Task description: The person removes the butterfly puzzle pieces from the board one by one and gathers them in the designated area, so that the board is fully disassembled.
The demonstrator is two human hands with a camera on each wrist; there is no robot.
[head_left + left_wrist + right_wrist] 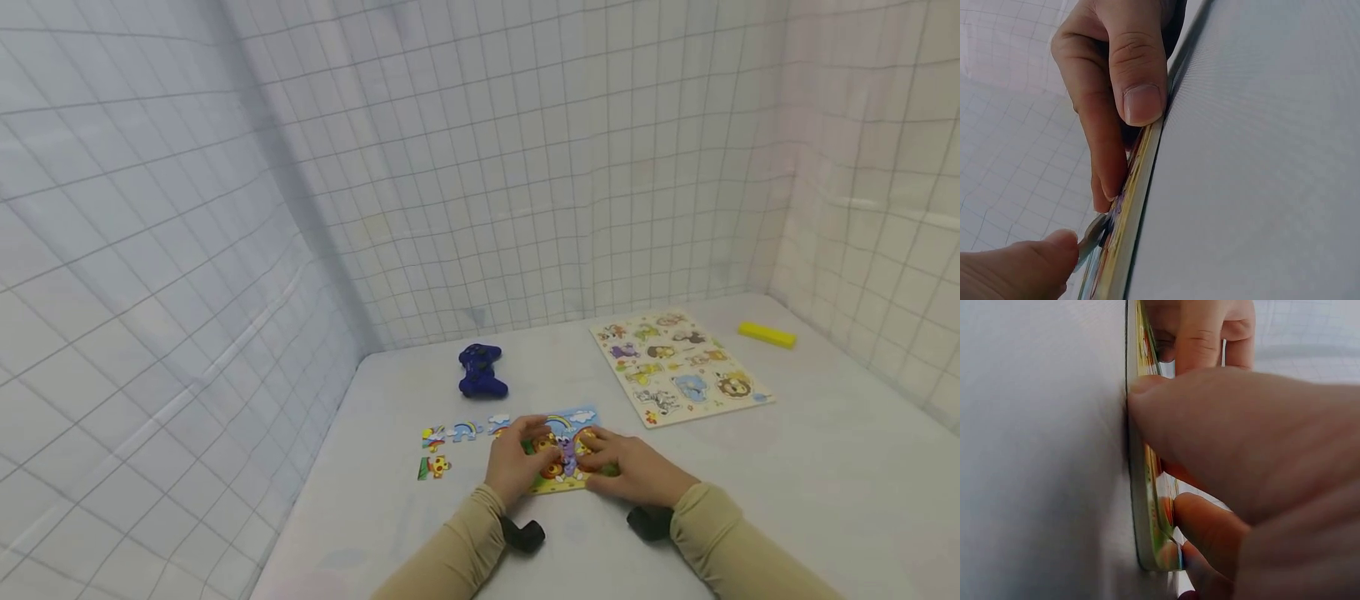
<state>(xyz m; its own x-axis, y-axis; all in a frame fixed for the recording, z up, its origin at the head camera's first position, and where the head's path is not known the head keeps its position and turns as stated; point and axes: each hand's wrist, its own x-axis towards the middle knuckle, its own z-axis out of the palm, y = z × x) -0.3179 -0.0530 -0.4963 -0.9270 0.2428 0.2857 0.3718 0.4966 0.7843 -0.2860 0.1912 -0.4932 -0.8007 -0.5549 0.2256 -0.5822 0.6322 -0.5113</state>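
Note:
A colourful jigsaw puzzle (pixel 567 458) with a purple-bodied butterfly and a rainbow lies flat on the table, between the two hands. My left hand (pixel 516 462) comes over its left side, thumb towards the butterfly. In the left wrist view its fingertips pinch a thin, tilted puzzle piece (pixel 1090 236) at the board's upper face. My right hand (pixel 637 471) reaches over the right side. Its thumb (pixel 1160 403) presses at the front edge while the other fingers rest on the picture. Loose puzzle pieces (pixel 465 431) lie just left of the board.
A blue game controller (pixel 480 371) sits behind the loose pieces. Farther back on the right is a large animal puzzle board (pixel 678 364), with a yellow bar (pixel 767 335) beyond it. Grid-patterned white curtains (pixel 487 167) enclose the white table (pixel 360 517) at the back and sides.

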